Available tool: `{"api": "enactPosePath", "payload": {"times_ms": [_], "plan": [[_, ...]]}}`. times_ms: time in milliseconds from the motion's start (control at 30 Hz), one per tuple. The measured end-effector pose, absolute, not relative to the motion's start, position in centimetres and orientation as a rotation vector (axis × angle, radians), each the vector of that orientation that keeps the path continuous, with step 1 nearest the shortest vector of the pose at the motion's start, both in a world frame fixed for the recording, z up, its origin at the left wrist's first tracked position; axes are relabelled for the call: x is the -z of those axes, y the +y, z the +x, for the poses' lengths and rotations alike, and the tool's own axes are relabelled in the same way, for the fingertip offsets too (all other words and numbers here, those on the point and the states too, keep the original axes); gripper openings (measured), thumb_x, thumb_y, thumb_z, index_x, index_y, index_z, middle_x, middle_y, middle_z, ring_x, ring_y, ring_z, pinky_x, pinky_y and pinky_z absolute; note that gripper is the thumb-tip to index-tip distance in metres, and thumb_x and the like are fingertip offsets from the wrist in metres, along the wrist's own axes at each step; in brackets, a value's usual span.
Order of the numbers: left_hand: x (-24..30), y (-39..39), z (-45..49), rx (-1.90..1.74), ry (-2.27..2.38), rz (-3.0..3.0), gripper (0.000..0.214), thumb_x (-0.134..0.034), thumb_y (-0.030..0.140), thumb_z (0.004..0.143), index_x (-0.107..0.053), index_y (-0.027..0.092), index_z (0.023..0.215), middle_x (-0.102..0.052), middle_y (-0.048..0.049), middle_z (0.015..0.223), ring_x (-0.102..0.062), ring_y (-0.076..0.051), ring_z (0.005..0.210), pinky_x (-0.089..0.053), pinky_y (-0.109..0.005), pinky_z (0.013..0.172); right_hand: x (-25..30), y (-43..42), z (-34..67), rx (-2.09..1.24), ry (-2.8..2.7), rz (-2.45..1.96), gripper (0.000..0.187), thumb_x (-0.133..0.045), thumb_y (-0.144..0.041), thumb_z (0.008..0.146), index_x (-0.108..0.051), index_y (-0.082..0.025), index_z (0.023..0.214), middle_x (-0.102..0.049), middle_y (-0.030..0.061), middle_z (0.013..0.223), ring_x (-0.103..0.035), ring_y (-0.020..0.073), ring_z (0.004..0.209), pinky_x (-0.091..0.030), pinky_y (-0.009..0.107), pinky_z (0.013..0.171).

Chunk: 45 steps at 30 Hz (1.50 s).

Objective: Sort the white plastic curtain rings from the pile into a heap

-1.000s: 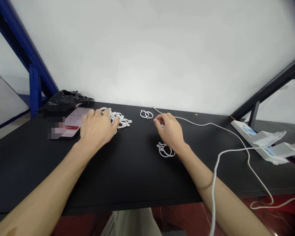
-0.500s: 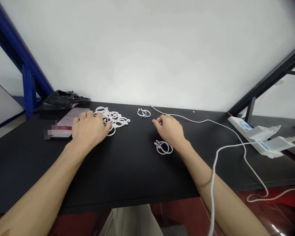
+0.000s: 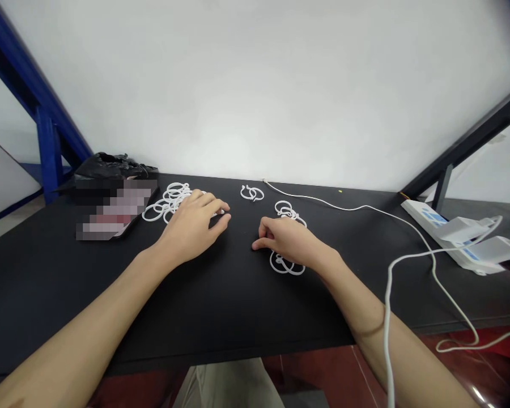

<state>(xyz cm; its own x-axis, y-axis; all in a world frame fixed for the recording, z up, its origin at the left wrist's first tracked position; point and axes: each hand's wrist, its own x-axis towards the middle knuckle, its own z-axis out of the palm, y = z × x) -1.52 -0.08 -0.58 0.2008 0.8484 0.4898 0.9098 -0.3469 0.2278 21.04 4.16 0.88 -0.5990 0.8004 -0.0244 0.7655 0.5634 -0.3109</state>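
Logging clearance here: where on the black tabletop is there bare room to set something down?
Bare: the black tabletop between left forearm and right forearm; also from right forearm to white cable. Crowded: around left hand, with white ring pile and the phone; around right hand, with more white rings.

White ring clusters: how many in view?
4: pile at the left hand, pair near the wall, cluster beyond the right hand, another on its near side. Hands may hide more.

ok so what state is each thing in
left grip: open, over the left ring pile
right grip: fingers curled, hold unclear
left ring pile: loose, partly covered
right rings: partly covered
back rings: overlapping
phone: flat
black bag: crumpled
power strip: two adapters plugged in
white cables: slack
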Motion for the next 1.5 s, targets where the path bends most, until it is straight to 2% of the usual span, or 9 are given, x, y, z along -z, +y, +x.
{"api": "enactPosePath", "payload": {"times_ms": [167, 433, 633, 800, 900, 1033, 1133, 1333, 1500], "plan": [[0.7, 0.0, -1.5, 0.887, -1.704, -2.447, 0.025, -0.046, 0.034, 0.093, -0.066, 0.02, 0.097, -0.068, -0.0042, 0.09, -0.052, -0.024, 0.093, -0.046, -0.04, 0.087, -0.5, 3.6, 20.1, -0.205, -2.7, -1.315, 0.017, -0.06, -0.04, 0.093, -0.058, -0.024, 0.087, -0.065, -0.0014, 0.071, -0.058, 0.0152, 0.065, -0.03, 0.025, 0.057], [0.7, -0.1, -1.4, 0.934, -1.706, -2.468, 0.022, -0.047, 0.032, 0.094, -0.065, 0.02, 0.095, -0.069, -0.0029, 0.089, -0.052, -0.023, 0.094, -0.046, -0.039, 0.086, 0.3, 4.4, 19.4, -0.006, -2.66, -1.392, 0.03, -0.037, -0.042, 0.102, -0.06, -0.024, 0.097, -0.068, 0.0009, 0.074, -0.062, 0.0175, 0.068, -0.026, 0.026, 0.056], [0.8, -0.2, -1.2, 0.936, -1.703, -2.473, 0.021, -0.047, 0.032, 0.094, -0.065, 0.02, 0.095, -0.07, -0.0029, 0.092, -0.052, -0.023, 0.097, -0.046, -0.039, 0.086, -0.4, 4.8, 19.6, -0.047, -2.499, -1.551, 0.041, -0.036, -0.05, 0.1, -0.061, -0.023, 0.083, -0.069, 0.0023, 0.077, -0.062, 0.0185, 0.072, -0.028, 0.027, 0.057], [0.7, 0.0, -1.6, 0.974, -1.699, -2.445, 0.022, -0.046, 0.031, 0.094, -0.065, 0.02, 0.093, -0.07, -0.0032, 0.093, -0.052, -0.023, 0.096, -0.046, -0.039, 0.086, -1.4, 3.9, 20.3, -0.076, -2.554, -1.688, 0.055, -0.047, -0.076, 0.082, -0.056, -0.022, 0.074, -0.065, 0.0037, 0.07, -0.058, 0.0201, 0.064, -0.03, 0.029, 0.055], [0.6, 0.0, -1.6, 0.96, -1.706, -2.45, 0.021, -0.046, 0.03, 0.094, -0.065, 0.02, 0.092, -0.07, -0.003, 0.092, -0.052, -0.023, 0.095, -0.046, -0.039, 0.086, -1.3, 3.4, 20.4, -0.125, -2.66, -1.583, 0.044, -0.058, -0.066, 0.083, -0.055, -0.022, 0.078, -0.063, 0.0015, 0.066, -0.056, 0.0185, 0.061, -0.029, 0.028, 0.054], [0.7, -0.1, -1.2, 0.939, -1.704, -2.479, 0.021, -0.046, 0.031, 0.094, -0.064, 0.02, 0.093, -0.069, -0.0024, 0.09, -0.051, -0.022, 0.093, -0.046, -0.039, 0.084, -0.8, 3.2, 19.9, -0.201, -2.688, -1.431, 0.029, -0.058, -0.047, 0.092, -0.054, -0.022, 0.078, -0.064, 0.0005, 0.071, -0.057, 0.0165, 0.065, -0.03, 0.026, 0.055], [0.7, -0.2, -1.1, 0.948, -1.692, -2.49, 0.02, -0.046, 0.031, 0.095, -0.063, 0.02, 0.094, -0.069, -0.0023, 0.091, -0.051, -0.022, 0.092, -0.046, -0.039, 0.084, -0.7, 3.5, 19.7, -0.242, -2.62, -1.393, 0.031, -0.055, -0.043, 0.094, -0.051, -0.021, 0.073, -0.065, 0.0007, 0.074, -0.056, 0.0151, 0.066, -0.029, 0.025, 0.057], [0.7, -0.2, -1.1, 0.97, -1.67, -2.526, 0.022, -0.047, 0.035, 0.095, -0.064, 0.021, 0.094, -0.068, -0.0023, 0.087, -0.051, -0.022, 0.091, -0.046, -0.039, 0.083, -0.7, 4.3, 19.8, -0.267, -2.32, -1.452, 0.044, -0.044, -0.046, 0.098, -0.039, -0.021, 0.062, -0.052, -0.0026, 0.056, -0.044, 0.013, 0.055, -0.026, 0.026, 0.055], [0.6, -0.5, -0.3, 0.969, -1.649, -2.668, 0.028, -0.051, 0.047, 0.093, -0.065, 0.022, 0.096, -0.066, -0.0019, 0.084, -0.051, -0.022, 0.089, -0.045, -0.039, 0.083, -0.5, 3.9, 19.0, -0.439, -2.106, -1.356, 0.042, -0.05, -0.048, 0.094, -0.039, -0.022, 0.063, -0.047, -0.0055, 0.053, -0.043, 0.0114, 0.052, -0.029, 0.025, 0.054]]}}
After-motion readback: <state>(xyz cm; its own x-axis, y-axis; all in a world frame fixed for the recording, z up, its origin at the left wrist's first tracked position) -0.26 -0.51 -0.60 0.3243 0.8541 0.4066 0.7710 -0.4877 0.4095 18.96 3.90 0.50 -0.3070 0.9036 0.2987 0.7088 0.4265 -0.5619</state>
